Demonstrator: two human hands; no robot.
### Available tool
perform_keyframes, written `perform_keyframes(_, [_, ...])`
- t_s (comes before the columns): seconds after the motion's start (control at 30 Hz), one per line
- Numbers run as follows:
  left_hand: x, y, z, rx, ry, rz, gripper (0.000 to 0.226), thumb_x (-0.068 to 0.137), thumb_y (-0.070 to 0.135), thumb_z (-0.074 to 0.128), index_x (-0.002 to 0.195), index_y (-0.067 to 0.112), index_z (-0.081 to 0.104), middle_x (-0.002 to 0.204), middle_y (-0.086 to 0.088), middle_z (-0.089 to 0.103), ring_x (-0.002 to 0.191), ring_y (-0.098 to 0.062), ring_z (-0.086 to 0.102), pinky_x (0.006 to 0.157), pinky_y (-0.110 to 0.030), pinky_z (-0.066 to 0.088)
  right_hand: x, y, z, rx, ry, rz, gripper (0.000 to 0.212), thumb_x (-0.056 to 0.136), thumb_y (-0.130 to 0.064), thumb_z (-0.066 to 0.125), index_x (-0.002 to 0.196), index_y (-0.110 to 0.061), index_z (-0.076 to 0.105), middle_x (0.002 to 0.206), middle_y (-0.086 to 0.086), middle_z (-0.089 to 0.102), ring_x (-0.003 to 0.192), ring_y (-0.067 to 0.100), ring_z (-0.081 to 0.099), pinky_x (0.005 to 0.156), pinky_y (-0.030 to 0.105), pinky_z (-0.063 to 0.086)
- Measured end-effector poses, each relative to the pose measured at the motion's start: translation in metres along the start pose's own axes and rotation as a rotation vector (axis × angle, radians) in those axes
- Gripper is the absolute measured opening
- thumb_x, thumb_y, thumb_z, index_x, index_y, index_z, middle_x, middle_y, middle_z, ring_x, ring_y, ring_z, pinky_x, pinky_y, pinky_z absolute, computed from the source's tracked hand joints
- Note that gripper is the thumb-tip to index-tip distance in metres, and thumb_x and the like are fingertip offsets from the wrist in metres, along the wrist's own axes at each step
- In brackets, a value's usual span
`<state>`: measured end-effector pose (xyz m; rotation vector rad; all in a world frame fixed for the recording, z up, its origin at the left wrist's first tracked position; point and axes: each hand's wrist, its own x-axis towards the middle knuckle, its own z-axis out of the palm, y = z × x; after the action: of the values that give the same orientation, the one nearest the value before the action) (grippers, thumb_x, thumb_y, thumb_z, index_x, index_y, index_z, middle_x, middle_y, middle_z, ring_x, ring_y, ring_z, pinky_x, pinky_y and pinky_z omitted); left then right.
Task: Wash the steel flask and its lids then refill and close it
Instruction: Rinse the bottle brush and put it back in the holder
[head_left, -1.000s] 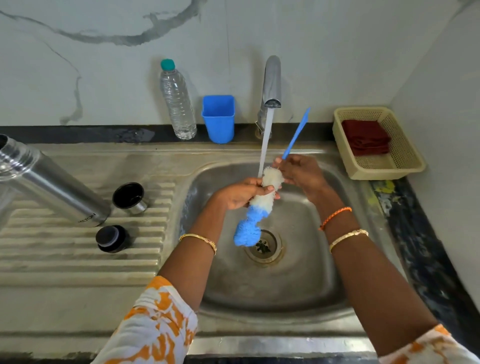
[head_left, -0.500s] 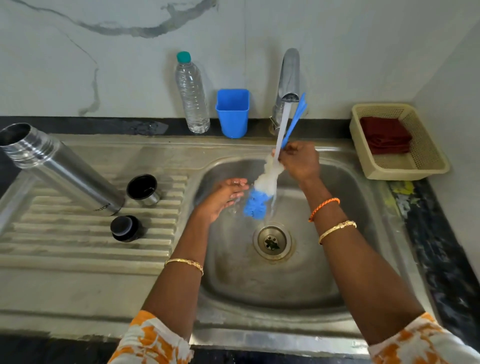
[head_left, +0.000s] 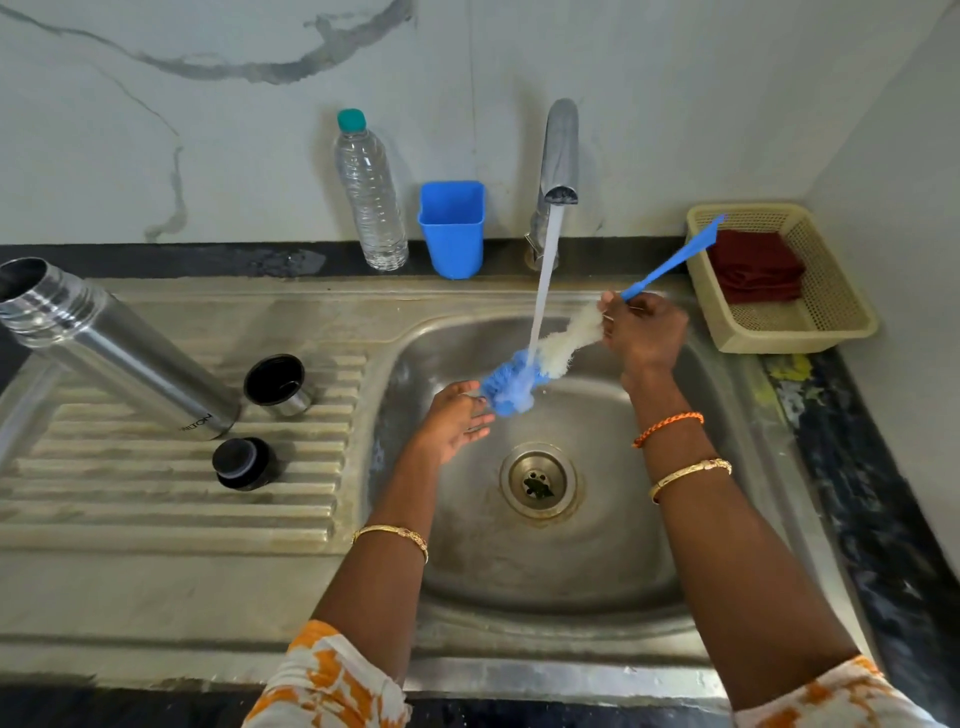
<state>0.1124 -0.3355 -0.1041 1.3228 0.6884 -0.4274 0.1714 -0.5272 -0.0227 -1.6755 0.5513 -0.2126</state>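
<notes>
the steel flask (head_left: 119, 353) is lying open on the ribbed drainboard (head_left: 171, 499) left of the sink basin (head_left: 571, 561), its cup lid (head_left: 278, 385) touching its base and the black stopper (head_left: 243, 463) sitting just in front. the right hand (head_left: 644, 332) is gripping a bottle brush (head_left: 540, 358) by its blue handle, holding the bristles under water running from the tap (head_left: 560, 150). the left hand (head_left: 457, 420) is hovering with relaxed fingers beside the brush tip, holding nothing.
</notes>
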Motion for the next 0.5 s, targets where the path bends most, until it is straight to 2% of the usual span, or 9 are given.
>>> perform_keyframes(0.1, [0.001, 0.001, 0.001, -0.073, 0.017, 0.025, 0.029, 0.096, -0.006, 0.046, 0.118, 0.013, 0.049, 0.116, -0.011, 0.058, 0.097, -0.025, 0.063, 0.087, -0.037, 0.05, 0.001, 0.007, -0.008, 0.087, 0.051, 0.098, 0.021, 0.082, -0.02, 0.073, 0.097, -0.007, 0.069, 0.082, 0.008, 0.071, 0.064, 0.013, 0.065, 0.066, 0.032, 0.058])
perform_keyframes(0.17, [0.002, 0.002, 0.002, -0.107, 0.03, 0.035, 0.03, 0.094, -0.009, 0.048, 0.116, 0.011, 0.05, 0.115, -0.014, 0.059, 0.084, -0.02, 0.063, 0.083, -0.034, 0.052, 0.003, 0.01, -0.013, 0.124, 0.082, 0.143, 0.024, 0.082, -0.021, 0.073, 0.1, -0.006, 0.068, 0.086, 0.009, 0.072, 0.066, 0.013, 0.065, 0.062, 0.029, 0.057])
perform_keyframes(0.27, [0.005, 0.002, 0.003, -0.173, 0.014, 0.029, 0.04, 0.091, -0.014, 0.048, 0.128, 0.003, 0.048, 0.119, -0.019, 0.059, 0.09, -0.022, 0.062, 0.083, -0.034, 0.053, 0.006, 0.01, -0.021, 0.15, 0.131, 0.168, 0.023, 0.082, -0.023, 0.073, 0.097, -0.006, 0.067, 0.088, 0.009, 0.071, 0.074, 0.018, 0.069, 0.064, 0.033, 0.059])
perform_keyframes(0.3, [0.004, 0.002, 0.004, -0.188, 0.009, 0.032, 0.042, 0.091, -0.015, 0.05, 0.13, 0.0, 0.047, 0.118, -0.019, 0.06, 0.091, -0.022, 0.061, 0.083, -0.032, 0.052, 0.006, 0.008, -0.022, 0.148, 0.143, 0.161, 0.019, 0.082, -0.023, 0.073, 0.091, -0.008, 0.065, 0.085, 0.009, 0.07, 0.071, 0.018, 0.069, 0.062, 0.034, 0.06])
perform_keyframes(0.37, [0.003, 0.003, 0.01, -0.206, -0.007, 0.037, 0.043, 0.089, -0.015, 0.053, 0.13, -0.002, 0.048, 0.102, -0.014, 0.064, 0.085, -0.019, 0.062, 0.074, -0.024, 0.056, 0.006, 0.005, -0.025, 0.129, 0.182, 0.137, 0.02, 0.081, -0.025, 0.074, 0.082, -0.01, 0.061, 0.077, 0.008, 0.068, 0.057, 0.016, 0.066, 0.058, 0.031, 0.059])
perform_keyframes(0.43, [0.003, 0.005, 0.015, -0.194, -0.02, 0.045, 0.04, 0.088, -0.013, 0.056, 0.126, 0.0, 0.052, 0.09, -0.008, 0.064, 0.078, -0.015, 0.062, 0.066, -0.018, 0.055, 0.006, 0.003, -0.028, 0.078, 0.232, 0.126, 0.023, 0.082, -0.027, 0.073, 0.082, -0.009, 0.058, 0.07, 0.005, 0.065, 0.043, 0.01, 0.061, 0.049, 0.021, 0.054])
perform_keyframes(0.5, [0.003, 0.006, 0.021, -0.156, -0.03, 0.05, 0.031, 0.088, -0.01, 0.058, 0.117, 0.003, 0.056, 0.089, -0.006, 0.063, 0.077, -0.012, 0.061, 0.065, -0.016, 0.053, 0.006, 0.0, -0.031, 0.024, 0.26, 0.115, 0.022, 0.085, -0.027, 0.07, 0.086, -0.006, 0.061, 0.071, 0.005, 0.066, 0.038, 0.008, 0.058, 0.042, 0.015, 0.049])
